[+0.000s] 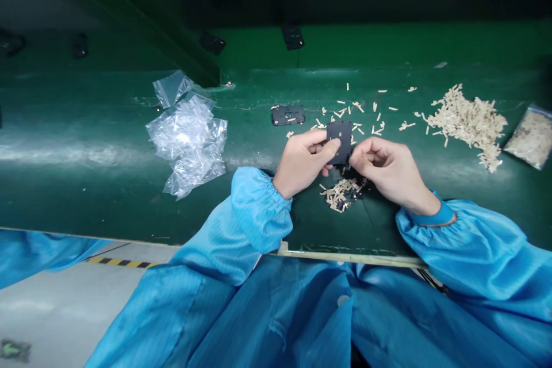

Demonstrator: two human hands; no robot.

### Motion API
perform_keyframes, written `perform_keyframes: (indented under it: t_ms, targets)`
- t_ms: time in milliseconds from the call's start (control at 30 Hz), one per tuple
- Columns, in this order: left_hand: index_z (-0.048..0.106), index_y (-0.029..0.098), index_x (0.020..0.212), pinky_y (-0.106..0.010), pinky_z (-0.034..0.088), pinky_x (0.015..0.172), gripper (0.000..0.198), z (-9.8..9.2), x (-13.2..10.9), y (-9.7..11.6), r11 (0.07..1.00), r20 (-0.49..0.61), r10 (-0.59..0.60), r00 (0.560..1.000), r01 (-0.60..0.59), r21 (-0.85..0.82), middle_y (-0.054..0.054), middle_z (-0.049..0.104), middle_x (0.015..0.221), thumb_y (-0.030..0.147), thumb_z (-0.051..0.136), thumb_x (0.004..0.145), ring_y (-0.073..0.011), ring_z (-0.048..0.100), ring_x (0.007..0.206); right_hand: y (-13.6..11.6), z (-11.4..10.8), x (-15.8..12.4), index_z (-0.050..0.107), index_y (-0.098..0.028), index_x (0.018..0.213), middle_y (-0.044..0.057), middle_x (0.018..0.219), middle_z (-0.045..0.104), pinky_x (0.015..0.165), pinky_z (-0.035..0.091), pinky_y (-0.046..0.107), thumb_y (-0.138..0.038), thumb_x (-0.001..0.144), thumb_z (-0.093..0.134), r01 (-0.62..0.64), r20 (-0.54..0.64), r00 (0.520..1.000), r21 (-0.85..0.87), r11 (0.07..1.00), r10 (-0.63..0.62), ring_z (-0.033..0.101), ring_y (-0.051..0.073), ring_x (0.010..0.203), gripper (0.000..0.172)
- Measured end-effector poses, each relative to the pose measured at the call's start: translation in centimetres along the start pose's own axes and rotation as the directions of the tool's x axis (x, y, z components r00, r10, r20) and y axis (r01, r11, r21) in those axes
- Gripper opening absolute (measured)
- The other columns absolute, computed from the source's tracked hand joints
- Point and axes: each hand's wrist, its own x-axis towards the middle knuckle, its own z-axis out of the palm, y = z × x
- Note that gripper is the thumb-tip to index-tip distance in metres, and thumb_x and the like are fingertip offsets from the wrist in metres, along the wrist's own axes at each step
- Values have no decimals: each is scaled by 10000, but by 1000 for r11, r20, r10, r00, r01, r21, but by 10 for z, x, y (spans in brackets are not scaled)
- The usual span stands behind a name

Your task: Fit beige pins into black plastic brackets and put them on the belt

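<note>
A flat black plastic plate [340, 132] with small cut-outs is pinched between the thumb and fingers of my left hand [304, 158]. Close to the plate's lower right corner, my right hand [386, 169] has its thumb and index finger pressed together; whatever is between them is too small to make out. Below the hands lies a small heap of beige strips and black bits [342, 194]. Another black plate [288, 115] rests flat on the green surface, behind my left hand. Loose beige strips [375, 107] are scattered beyond the held plate.
Clear plastic bags [190, 132] are piled on the left. A large heap of beige strips [470, 121] lies to the right, beside a filled bag [532, 137]. More black parts [293, 38] sit at the back. A green beam [142, 6] slants down at upper left.
</note>
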Motion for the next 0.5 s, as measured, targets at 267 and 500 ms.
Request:
perform_keyframes:
  t_ms: [267,500]
  targets:
    - [595,167,658,-172,406,405,242,-2,0,-2,998,-19,37,999,-36,54,58,527,533,269,630,875,-61,531,407,-3,-1,1,669,-169,779,10,714,645,523,382,235,-257,811,751,-27,6,1000,6,1000,27,500,88,572,125]
    - [650,163,676,-186,475,483,228,0,0,-9,977,-46,165,985,-157,144,44,549,565,246,627,887,-67,555,471,-5,-3,1,655,-165,766,-26,643,575,489,317,235,-253,827,727,-64,35,997,42,997,62,433,68,521,129]
